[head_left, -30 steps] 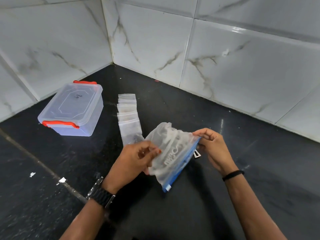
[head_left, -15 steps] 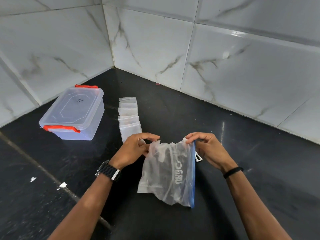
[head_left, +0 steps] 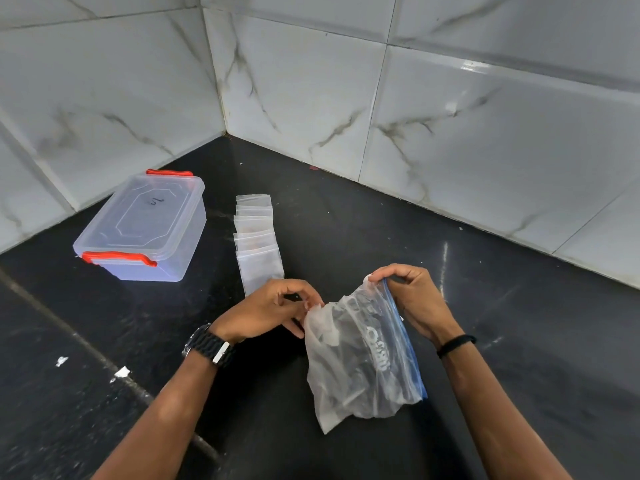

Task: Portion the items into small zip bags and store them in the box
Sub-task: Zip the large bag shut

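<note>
Large zip bag, lower centre-right of frame, hangs by its top edge; contents dark, not identifiable. Right hand pinches the blue zip strip at the upper corner, fingers curled. Left hand pinches the opposite top corner w/ fingertips. Small zip bags lie overlapped in a row, centre. Box, centre-left, lid on, red clips down.

Risks, judged:
- Zip parts suddenly: bag tips, contents spill on the black counter.
- Thin film slips from the pinch.
- Box not yet opened: nowhere to stow filled bags.
</note>
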